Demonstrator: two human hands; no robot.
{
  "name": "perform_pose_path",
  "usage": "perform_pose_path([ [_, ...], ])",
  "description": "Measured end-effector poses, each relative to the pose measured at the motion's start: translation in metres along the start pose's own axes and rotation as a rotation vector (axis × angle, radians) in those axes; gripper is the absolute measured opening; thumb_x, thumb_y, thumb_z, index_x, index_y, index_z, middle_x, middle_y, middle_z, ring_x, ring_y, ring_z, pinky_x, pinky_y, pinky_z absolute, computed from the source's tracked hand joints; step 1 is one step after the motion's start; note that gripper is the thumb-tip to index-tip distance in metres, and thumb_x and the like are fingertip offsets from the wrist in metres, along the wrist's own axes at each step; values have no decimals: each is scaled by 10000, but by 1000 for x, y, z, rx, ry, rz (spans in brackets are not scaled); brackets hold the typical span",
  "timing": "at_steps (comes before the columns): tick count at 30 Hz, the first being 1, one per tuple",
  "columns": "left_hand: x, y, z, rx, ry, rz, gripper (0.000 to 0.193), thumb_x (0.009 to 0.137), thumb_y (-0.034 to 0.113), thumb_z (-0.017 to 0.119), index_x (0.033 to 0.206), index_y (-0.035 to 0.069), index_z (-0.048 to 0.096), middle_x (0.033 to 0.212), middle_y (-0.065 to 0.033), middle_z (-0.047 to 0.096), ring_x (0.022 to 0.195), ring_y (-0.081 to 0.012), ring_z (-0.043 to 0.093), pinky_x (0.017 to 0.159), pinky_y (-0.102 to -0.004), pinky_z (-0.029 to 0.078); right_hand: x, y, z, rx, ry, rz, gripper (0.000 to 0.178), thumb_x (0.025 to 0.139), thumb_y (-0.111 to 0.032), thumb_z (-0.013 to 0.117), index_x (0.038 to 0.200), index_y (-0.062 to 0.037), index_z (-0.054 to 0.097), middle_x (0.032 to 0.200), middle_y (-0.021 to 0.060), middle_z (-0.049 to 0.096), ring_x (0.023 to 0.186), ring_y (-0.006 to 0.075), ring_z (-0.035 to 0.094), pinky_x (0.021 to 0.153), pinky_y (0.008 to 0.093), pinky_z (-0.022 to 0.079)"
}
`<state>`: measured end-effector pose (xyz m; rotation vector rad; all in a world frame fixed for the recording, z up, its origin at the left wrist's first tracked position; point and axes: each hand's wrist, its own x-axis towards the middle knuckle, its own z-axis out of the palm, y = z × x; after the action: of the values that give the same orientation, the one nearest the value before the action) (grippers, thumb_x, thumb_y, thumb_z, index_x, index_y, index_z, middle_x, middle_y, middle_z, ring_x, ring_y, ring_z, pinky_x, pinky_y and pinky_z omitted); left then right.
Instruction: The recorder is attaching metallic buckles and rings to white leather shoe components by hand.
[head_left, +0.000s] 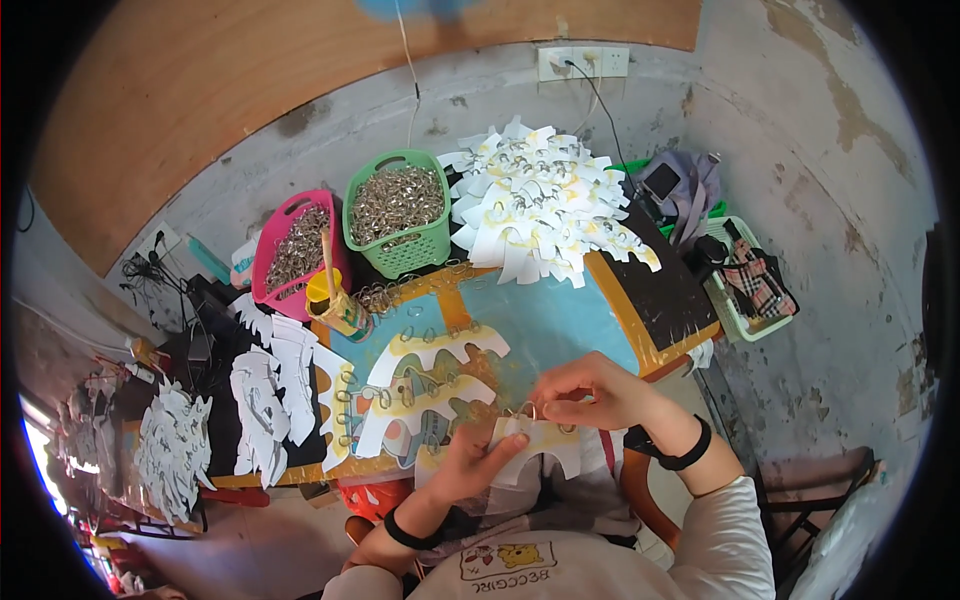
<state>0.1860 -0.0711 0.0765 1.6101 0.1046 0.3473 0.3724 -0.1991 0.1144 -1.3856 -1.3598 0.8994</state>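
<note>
Left hand (467,464) is clamping the white scalloped card strip (545,450) between thumb and fingers, while the right hand (583,390) is bringing its fingertips together on what seems to be a metal ring (528,411) at the strip's upper edge. That strip is hanging above the person's lap, just off the near edge of the table. The step in hand appears to be seating rings along the yellow-smeared edge; the next move is probably calling for a steady left grip and careful alignment by the right fingertips. Just beyond, two ringed strips (430,350) (415,415) are lying on the blue table surface (585,315). Farther out, a can with a brush (346,318) is standing near loose rings (375,298), a pink basket (265,265) and a green basket (420,252) are holding many more, and a heap of ringed strips (540,225) is covering the back of the table.
</note>
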Motion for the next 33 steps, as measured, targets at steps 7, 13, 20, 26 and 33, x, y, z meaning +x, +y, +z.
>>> perform_pose_path([
  [7, 16, -14, 2, 154, 76, -126, 239, 924, 195, 658, 823, -21, 643, 577, 47, 474, 563, -29, 379, 470, -249, 321, -6, 9, -23, -141, -64, -62, 114, 863, -127, 660, 908, -24, 641, 773, 35, 645, 654, 111, 556, 612, 259, 447],
  [13, 26, -11, 13, 167, 114, -117, 223, 876, 190, 712, 898, -26, 664, 683, 3, 591, 637, -33, 476, 545, -224, 393, -5, 15, -10, -193, 43, 26, 145, 872, -205, 648, 911, -66, 649, 731, 70, 638, 600, 191, 573, 562, 291, 433],
  [20, 28, -3, 13, -171, 198, 62, 154, 843, 102, 723, 909, -24, 665, 883, -38, 666, 817, -76, 595, 724, -231, 481, -12, 4, -11, -317, 61, -41, 116, 880, -170, 621, 857, -56, 623, 686, 93, 598, 581, 272, 553, 555, 342, 416],
  [26, 32, -3, 5, 163, 143, -59, 122, 854, 68, 702, 927, -21, 662, 804, -25, 656, 730, -50, 558, 645, -206, 448, -12, -6, -5, -379, 122, -111, 130, 886, -168, 604, 821, -57, 627, 676, 88, 588, 614, 282, 550, 697, 361, 444],
  [33, 34, -2, 14, 197, 243, 79, 74, 873, 47, 655, 893, -22, 641, 753, -43, 641, 653, -55, 518, 563, -230, 413, -10, -1, -9, -313, 133, -254, 105, 853, -182, 635, 840, -78, 624, 675, 64, 599, 622, 280, 564, 672, 365, 439],
])
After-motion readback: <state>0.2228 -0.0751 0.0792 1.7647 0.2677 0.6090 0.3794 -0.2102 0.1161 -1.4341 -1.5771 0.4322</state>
